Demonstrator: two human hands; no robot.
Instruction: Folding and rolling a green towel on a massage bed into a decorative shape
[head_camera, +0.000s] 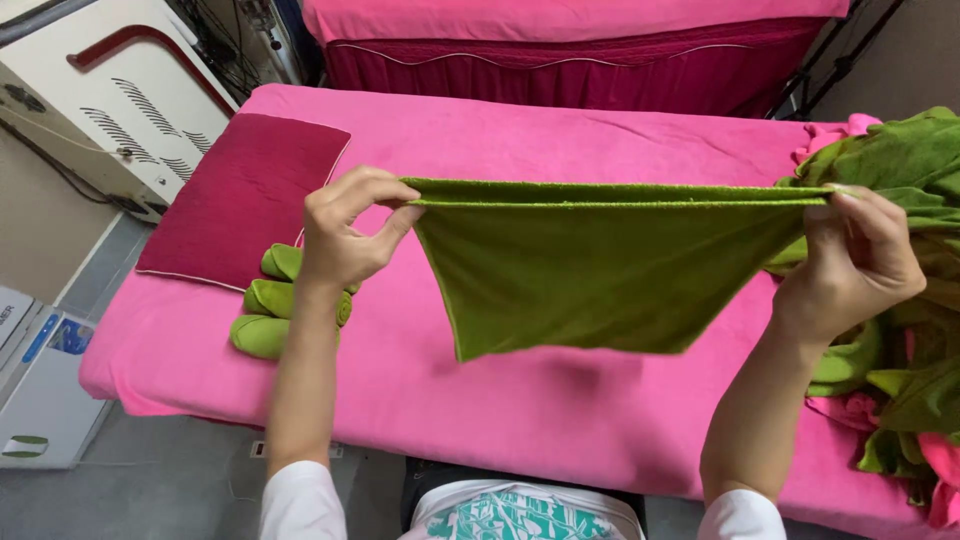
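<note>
green terry towel, folded double, hangs stretched in the air above the bed, its top edge pulled into a straight horizontal line and its lower part sagging to a point on the left side.

head view: the left hand is raised, wrist bent, thumb and forefinger pinched shut on the towel's left corner with the other fingers curled in behind. the right hand is raised at the same height, fingers closed over the right corner, thumb underneath. both forearms rise from the bottom of the picture, bare up to short white sleeves, elbows low and well apart.

under the towel lies the bed, covered in a bright pink cloth that hangs over its near edge. a flat dark red rectangular cushion rests at the left end of the bed. just beside its near corner lie three rolled green towels, side by side, partly hidden by the left forearm. at the right end a loose heap of green and pink towels is piled, close behind the right hand. a second bed with pink cover and dark red skirt stands beyond. a white machine stands at the far left, above a grey floor.
</note>
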